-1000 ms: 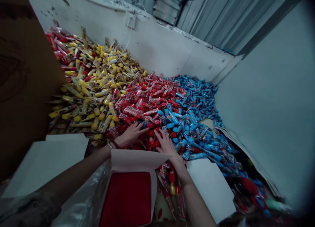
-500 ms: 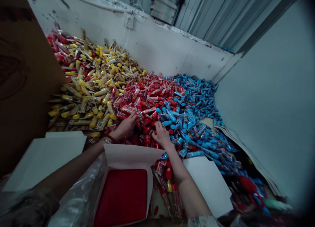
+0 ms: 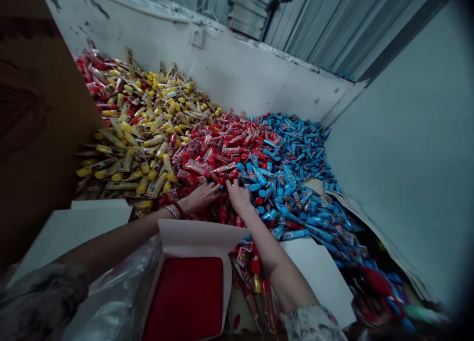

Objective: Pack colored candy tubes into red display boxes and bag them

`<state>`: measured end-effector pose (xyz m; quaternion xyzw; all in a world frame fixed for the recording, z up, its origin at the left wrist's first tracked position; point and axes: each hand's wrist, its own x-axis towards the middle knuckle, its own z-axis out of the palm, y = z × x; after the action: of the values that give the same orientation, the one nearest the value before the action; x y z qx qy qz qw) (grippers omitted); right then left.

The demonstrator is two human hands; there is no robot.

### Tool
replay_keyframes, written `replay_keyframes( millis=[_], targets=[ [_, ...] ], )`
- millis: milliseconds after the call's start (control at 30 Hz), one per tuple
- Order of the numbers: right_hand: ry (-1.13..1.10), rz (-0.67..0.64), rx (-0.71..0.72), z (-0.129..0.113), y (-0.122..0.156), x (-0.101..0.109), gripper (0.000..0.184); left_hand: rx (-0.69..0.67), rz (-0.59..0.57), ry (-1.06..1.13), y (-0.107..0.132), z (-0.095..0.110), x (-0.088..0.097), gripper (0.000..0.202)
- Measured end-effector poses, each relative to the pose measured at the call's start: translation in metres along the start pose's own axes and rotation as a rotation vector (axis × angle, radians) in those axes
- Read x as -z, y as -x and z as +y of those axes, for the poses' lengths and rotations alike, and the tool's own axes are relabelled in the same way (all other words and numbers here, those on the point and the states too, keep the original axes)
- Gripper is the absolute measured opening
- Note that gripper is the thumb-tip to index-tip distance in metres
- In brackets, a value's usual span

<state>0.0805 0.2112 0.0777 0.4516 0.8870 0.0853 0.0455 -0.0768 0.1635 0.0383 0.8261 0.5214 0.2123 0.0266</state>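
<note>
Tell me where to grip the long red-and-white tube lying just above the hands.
Best pinched around its middle, coming straight down from above with the right hand. The long red-and-white tube lies slanted on top of the red pile, so its mid-length looks exposed, while its ends sit close to neighbouring tubes.

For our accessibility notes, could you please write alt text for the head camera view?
A left hand and right hand reach into red-capped packaged tubes, heaped between yellow tubes and blue tubes, above an open white box lined with red, beside a white wall.
</note>
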Motion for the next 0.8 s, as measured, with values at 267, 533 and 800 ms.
replay_keyframes(
  millis=[267, 533, 800],
  targets=[
    [-0.053, -0.015, 0.02, -0.002, -0.013, -0.001, 0.034, -0.055, -0.101, 0.02, -0.013, -0.012, -0.019, 0.031],
    [-0.714, 0.363, 0.105, 0.067, 0.016, -0.004, 0.031, 0.027, -0.013, 0.181, 0.003, -0.025, 0.026, 0.038],
    [-1.388, 0.479, -0.149, 0.081, 0.029, -0.017, 0.051, 0.287, 0.147, 0.542, -0.002, -0.026, 0.042, 0.045]
  ],
)
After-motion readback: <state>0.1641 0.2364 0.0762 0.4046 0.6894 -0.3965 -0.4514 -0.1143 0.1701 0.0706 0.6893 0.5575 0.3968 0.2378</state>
